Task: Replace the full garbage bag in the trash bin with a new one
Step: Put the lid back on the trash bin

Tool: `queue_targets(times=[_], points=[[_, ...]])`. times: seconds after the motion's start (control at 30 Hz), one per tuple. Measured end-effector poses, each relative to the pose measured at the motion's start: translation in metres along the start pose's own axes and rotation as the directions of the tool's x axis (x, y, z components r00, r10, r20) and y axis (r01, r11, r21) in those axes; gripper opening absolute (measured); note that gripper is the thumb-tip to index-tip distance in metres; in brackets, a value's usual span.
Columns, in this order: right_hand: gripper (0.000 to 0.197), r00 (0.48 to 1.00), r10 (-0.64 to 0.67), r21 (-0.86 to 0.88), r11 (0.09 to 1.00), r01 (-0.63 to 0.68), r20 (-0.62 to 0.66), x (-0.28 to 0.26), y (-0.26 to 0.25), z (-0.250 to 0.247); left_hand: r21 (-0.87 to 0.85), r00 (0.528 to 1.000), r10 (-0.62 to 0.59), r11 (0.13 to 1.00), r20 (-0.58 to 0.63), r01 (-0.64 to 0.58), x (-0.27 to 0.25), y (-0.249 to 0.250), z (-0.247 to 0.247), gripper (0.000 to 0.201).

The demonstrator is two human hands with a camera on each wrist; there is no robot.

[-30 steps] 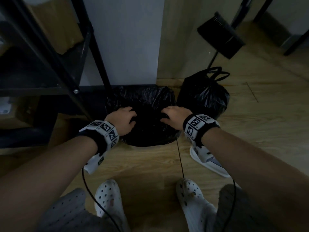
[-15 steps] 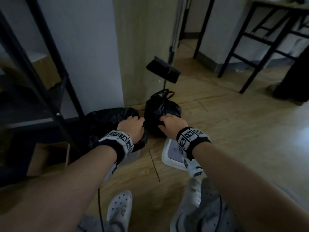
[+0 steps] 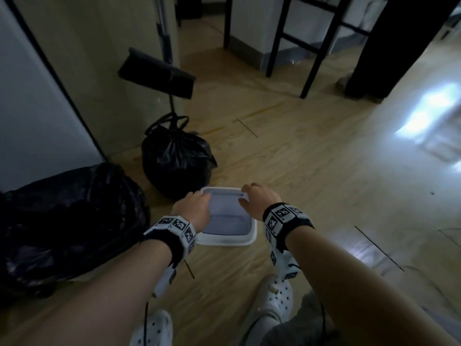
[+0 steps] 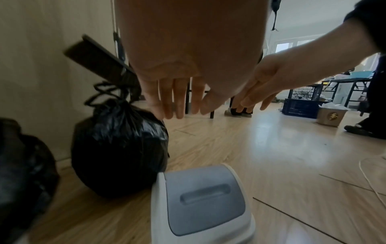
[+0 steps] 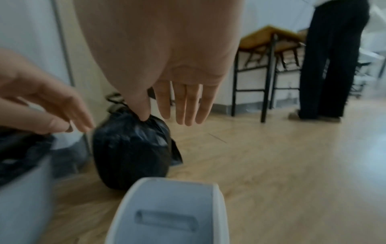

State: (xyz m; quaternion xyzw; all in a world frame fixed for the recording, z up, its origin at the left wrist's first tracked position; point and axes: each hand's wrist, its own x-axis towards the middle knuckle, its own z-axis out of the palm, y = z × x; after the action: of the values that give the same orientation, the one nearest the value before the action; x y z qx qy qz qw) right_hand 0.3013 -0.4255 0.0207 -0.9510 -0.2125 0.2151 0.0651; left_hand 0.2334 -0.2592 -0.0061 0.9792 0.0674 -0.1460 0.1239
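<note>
The white bin [image 3: 62, 221], lined with a fresh black bag, stands at the left; its white wall [image 5: 21, 189] shows in the right wrist view. A full, tied black bag [image 3: 174, 161] sits on the floor by the wall. In front of it lies the bin's white and grey lid [image 3: 229, 221], also seen at close range [image 4: 204, 203] [image 5: 173, 214]. My left hand [image 3: 193, 208] and right hand [image 3: 257, 198] reach over the lid's two far corners. Both wrist views show straight, spread fingers [image 4: 173, 102] [image 5: 183, 107] hovering above the lid and holding nothing.
A black dustpan [image 3: 159, 71] on a long handle leans at the wall behind the tied bag. Black table legs [image 3: 311, 46] stand further back. A person in dark trousers [image 5: 330, 57] stands at the right. A dark crate [image 4: 300, 105] and cardboard box [image 4: 332, 117] sit beyond.
Both hands left the lined bin's rim and moved right, over the lid on the floor. The head view swung right, putting the bin at the left edge.
</note>
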Motion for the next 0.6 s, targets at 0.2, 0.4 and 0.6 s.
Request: queue_targets(times=[0.2, 0.4, 0.6], points=[[0.042, 0.988, 0.135, 0.128, 0.981, -0.144, 0.076, 0.056, 0.048, 0.064, -0.228, 0.996, -0.013, 0.973, 0.084, 0.032, 0.059, -0.021, 0.075, 0.032], [0.042, 0.956, 0.260, 0.298, 0.910, -0.289, 0.133, 0.088, 0.080, 0.123, -0.444, 0.955, -0.228, 0.848, 0.189, 0.291, 0.090, -0.054, 0.132, 0.047], [0.063, 0.910, 0.383, 0.661, 0.643, -0.387, 0.160, 0.108, 0.096, 0.157, -0.654, 0.904, -0.351, 0.629, 0.243, 0.420, 0.114, -0.062, 0.163, 0.056]])
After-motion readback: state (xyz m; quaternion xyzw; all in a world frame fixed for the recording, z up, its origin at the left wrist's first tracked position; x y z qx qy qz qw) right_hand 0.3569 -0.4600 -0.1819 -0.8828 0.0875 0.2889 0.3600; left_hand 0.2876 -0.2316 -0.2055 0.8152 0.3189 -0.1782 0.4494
